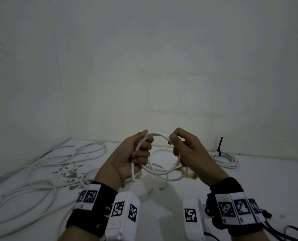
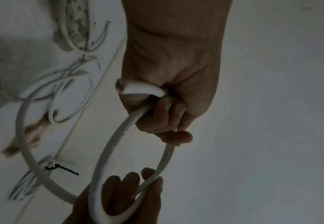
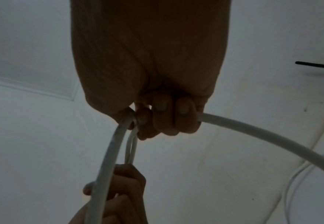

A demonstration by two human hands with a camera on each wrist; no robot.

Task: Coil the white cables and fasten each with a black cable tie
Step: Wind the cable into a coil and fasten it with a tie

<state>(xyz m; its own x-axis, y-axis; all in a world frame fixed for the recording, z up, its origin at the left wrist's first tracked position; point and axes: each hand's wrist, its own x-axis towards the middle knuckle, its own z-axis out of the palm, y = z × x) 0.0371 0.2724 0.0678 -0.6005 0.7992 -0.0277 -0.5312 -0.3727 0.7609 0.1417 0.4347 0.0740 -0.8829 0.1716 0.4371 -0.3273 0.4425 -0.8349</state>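
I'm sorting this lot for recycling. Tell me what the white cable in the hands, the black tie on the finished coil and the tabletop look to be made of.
White cable: probably plastic-sheathed wire, smooth and matte; it bends in even loops and shows a cut end.
Black tie: likely stiff nylon; its thin tail stands upright on its own.
Tabletop: a hard surface with white paint or coating, matte; chipped grey patches show through. What lies beneath is unclear.

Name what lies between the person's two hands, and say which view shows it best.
Loops of the white cable span from the left hand to the right hand; both grip it. The head view shows this best.
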